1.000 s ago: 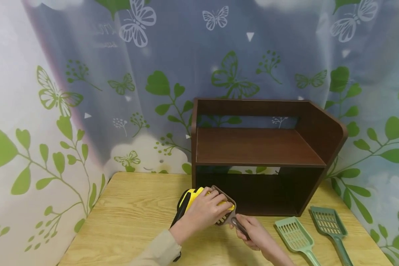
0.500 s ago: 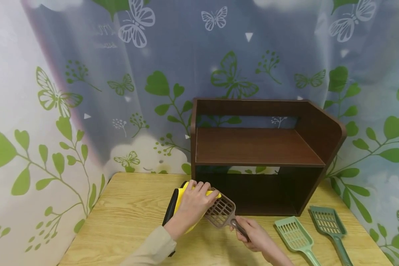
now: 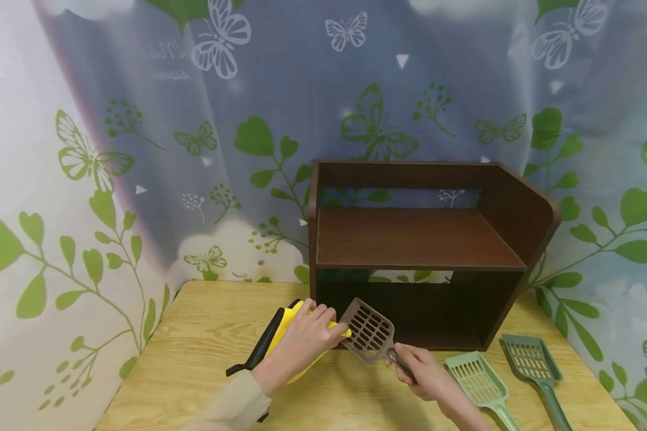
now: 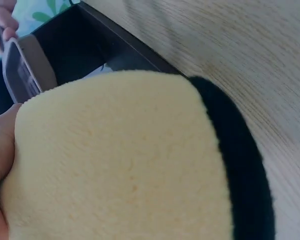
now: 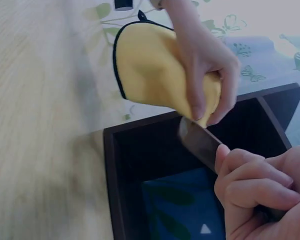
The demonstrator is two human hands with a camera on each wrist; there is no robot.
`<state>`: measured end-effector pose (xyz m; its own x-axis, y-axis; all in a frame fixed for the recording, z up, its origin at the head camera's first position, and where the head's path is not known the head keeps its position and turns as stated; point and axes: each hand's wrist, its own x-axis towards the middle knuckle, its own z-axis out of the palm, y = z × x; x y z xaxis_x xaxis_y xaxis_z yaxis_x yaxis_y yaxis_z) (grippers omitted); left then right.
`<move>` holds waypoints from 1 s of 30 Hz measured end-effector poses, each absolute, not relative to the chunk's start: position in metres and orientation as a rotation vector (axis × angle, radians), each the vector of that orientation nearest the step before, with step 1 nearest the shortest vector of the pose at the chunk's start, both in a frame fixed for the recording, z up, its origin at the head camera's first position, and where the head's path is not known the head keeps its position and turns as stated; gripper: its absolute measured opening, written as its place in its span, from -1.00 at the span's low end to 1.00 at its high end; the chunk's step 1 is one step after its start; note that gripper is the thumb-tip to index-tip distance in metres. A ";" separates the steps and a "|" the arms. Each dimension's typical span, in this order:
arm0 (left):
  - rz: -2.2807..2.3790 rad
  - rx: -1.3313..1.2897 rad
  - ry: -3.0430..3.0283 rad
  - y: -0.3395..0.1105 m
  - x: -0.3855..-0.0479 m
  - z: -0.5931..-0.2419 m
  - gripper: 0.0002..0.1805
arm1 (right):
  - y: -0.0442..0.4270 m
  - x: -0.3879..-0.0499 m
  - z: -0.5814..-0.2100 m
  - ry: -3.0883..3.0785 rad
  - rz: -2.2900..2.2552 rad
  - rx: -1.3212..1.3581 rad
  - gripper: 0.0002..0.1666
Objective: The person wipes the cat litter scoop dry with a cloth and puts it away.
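Observation:
A yellow cloth with black edging (image 3: 281, 335) is bunched in my left hand (image 3: 304, 335), the fingers curled over it. In the left wrist view the plush yellow cloth (image 4: 125, 155) fills most of the picture. My right hand (image 3: 423, 374) grips the handle of a brown slotted litter scoop (image 3: 369, 329), its head tilted up in front of the shelf. Against the scoop's left edge lies the tip of the cloth, close to my left fingertips. The right wrist view shows the cloth (image 5: 150, 65) hanging from the left hand beside the scoop (image 5: 200, 142).
A dark brown two-level shelf (image 3: 420, 236) stands at the back of the wooden table (image 3: 215, 317). To the right lie a light green slotted scoop (image 3: 480, 380) and a dark green one (image 3: 534, 362). A printed curtain (image 3: 280, 72) hangs behind.
My left hand has slid left with the cloth, off the scoop's slotted face to its left edge, uncovering the slots. The scoop has shifted slightly right, in the right hand's grip throughout.

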<state>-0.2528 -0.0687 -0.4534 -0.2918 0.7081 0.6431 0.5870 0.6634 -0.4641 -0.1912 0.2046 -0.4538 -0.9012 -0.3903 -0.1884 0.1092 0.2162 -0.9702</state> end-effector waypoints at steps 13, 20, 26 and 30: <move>0.113 -0.925 -2.037 -0.057 -0.252 -0.421 -0.76 | 0.195 -0.187 -0.456 2.047 -1.713 -0.277 -0.42; 0.100 -0.915 -2.108 -0.035 -0.250 -0.432 -0.79 | 0.181 -0.186 -0.451 2.078 -1.705 -0.247 -0.45; -0.042 -0.977 -2.138 -0.018 -0.246 -0.437 -0.81 | 0.181 -0.186 -0.451 2.109 -1.695 -0.236 -0.40; -0.098 -1.032 -2.152 -0.014 -0.245 -0.438 -0.83 | 0.186 -0.188 -0.451 2.101 -1.718 -0.249 -0.39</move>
<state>-0.2446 -0.0136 -0.4379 -0.4065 0.6453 0.6468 0.7016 0.6740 -0.2315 -0.1875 0.1857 -0.4510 -0.8988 -0.3896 -0.2011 0.1199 0.2229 -0.9674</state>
